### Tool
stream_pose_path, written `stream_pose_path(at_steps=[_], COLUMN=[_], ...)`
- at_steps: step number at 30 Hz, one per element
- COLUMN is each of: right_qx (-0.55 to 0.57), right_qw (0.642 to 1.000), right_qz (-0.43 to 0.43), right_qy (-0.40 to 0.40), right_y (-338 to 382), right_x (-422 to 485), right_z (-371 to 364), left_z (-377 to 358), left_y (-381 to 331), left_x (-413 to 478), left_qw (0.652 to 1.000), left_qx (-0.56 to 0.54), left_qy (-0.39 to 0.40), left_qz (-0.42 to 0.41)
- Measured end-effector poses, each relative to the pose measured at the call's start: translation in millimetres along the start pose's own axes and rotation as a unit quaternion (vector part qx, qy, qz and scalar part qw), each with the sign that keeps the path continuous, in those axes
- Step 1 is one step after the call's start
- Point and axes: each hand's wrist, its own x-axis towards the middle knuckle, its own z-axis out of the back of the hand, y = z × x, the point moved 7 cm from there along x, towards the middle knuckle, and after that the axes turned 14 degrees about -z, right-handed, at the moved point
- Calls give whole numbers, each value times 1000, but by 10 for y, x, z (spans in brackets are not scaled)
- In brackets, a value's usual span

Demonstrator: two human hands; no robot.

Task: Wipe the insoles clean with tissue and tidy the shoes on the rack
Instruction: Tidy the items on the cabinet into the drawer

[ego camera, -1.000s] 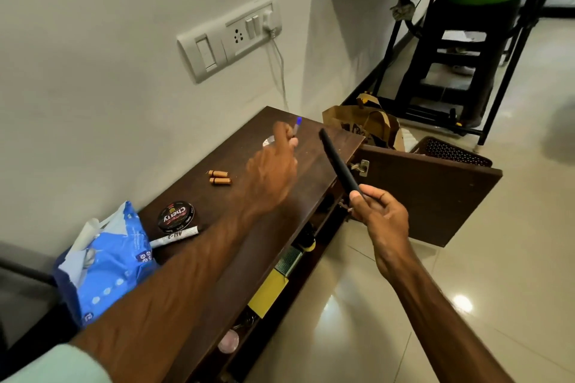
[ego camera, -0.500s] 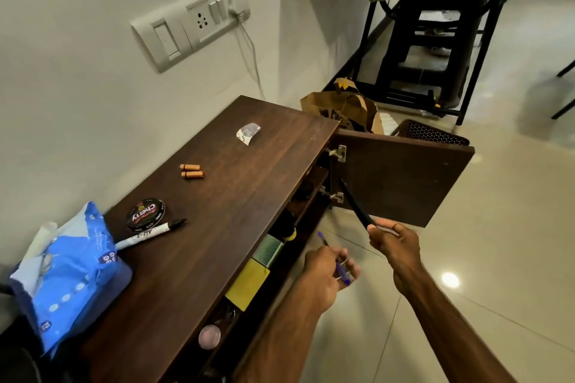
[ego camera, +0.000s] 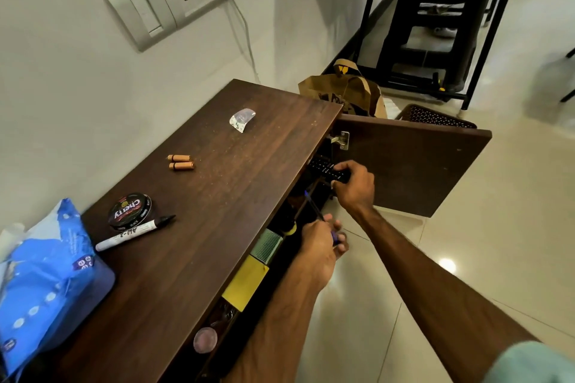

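Observation:
A dark wooden cabinet (ego camera: 217, 196) stands against the wall with its door (ego camera: 420, 171) swung open to the right. My right hand (ego camera: 354, 186) grips a black remote control (ego camera: 323, 169), whose far end reaches into the cabinet's upper opening. Below it my left hand (ego camera: 320, 239) holds a thin blue-tipped pen (ego camera: 314, 208) pointing up towards the opening. A blue tissue pack (ego camera: 46, 274) lies on the cabinet top at the near left. No insole or shoe is plainly visible; the cabinet's inside is dark.
On the cabinet top lie a shoe polish tin (ego camera: 130, 211), a marker (ego camera: 133, 230), two small batteries (ego camera: 180, 162) and a foil wrapper (ego camera: 242, 118). A green comb (ego camera: 267, 246) and a yellow item (ego camera: 245, 283) sit inside. A paper bag (ego camera: 345, 93), basket (ego camera: 435, 116) and black stool (ego camera: 435, 25) stand beyond.
My left hand took the pen off the cabinet top and brought it down to the cabinet's front. My right hand carried the remote from mid-air into the opening.

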Motion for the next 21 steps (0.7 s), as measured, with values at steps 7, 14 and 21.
stream_pose_path(at_steps=[7, 14, 21], right_qx=[6, 77, 188], right_qw=[996, 980, 961], right_qz=[-73, -134, -124], right_qy=[55, 129, 161], right_y=[48, -111, -426], right_x=[132, 95, -787], right_z=[-312, -412, -59], left_z=[21, 186, 277], left_y=[-144, -115, -60], left_x=[26, 233, 432], left_qw=[999, 1000, 994], left_qx=[-28, 7, 86], left_qy=[32, -5, -66], left_qz=[-20, -26, -17])
